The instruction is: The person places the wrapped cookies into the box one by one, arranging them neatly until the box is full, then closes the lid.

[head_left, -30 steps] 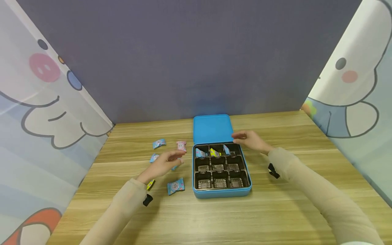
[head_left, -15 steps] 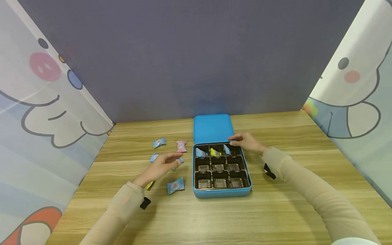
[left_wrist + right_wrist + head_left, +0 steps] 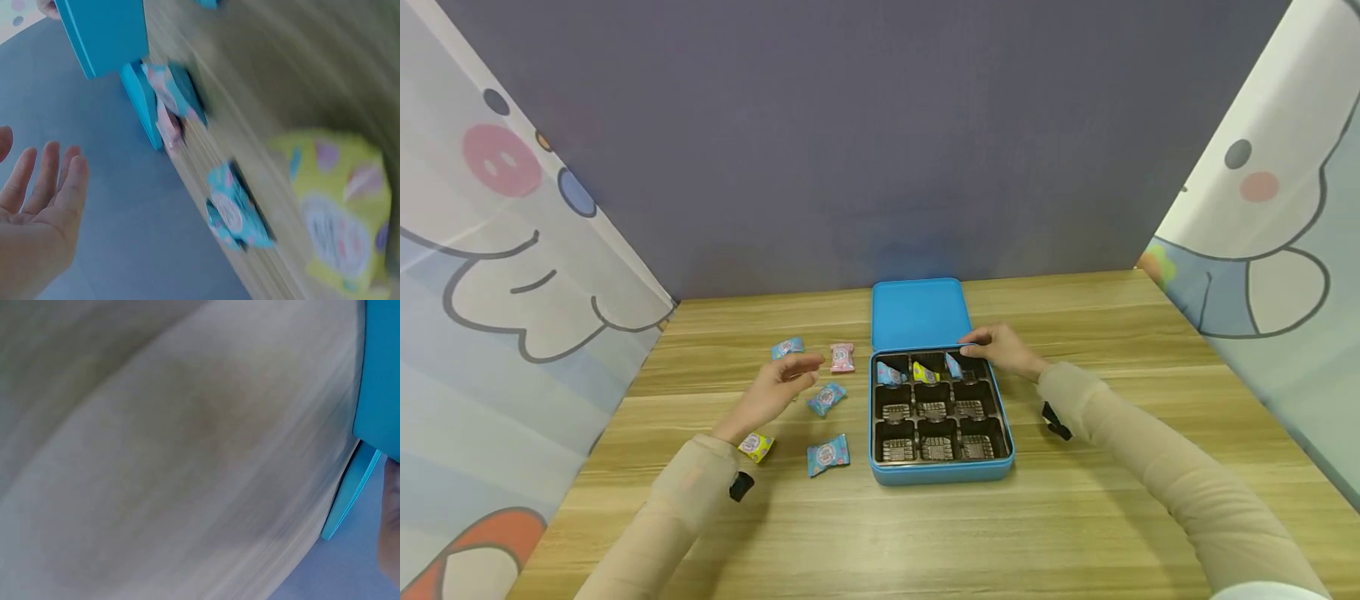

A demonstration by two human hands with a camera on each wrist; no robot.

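Note:
My left hand (image 3: 775, 390) hovers over the left part of the table with fingers extended and nothing held; the left wrist view shows its fingers spread (image 3: 47, 206). Below and around it lie wrapped candies: a yellow one (image 3: 756, 447), a blue one (image 3: 826, 400), another blue one (image 3: 828, 455), a pink one (image 3: 842, 358) and a blue one at the back (image 3: 787, 347). My right hand (image 3: 1006, 350) rests its fingertips at the back right corner of a blue tin (image 3: 940, 476). Three candies sit in the tin's back row: blue (image 3: 891, 375), yellow (image 3: 925, 374), blue (image 3: 953, 367).
The tin's blue lid (image 3: 920, 317) lies folded back behind it. A black divided tray (image 3: 934, 421) fills the tin. A dark grey panel (image 3: 880, 150) stands behind the wooden table (image 3: 940, 542), with cartoon-printed curtains on both sides.
My left hand has moved left and slightly away, uncovering the middle blue candy and more of the yellow one. My right hand has shifted slightly left to the tin's back corner.

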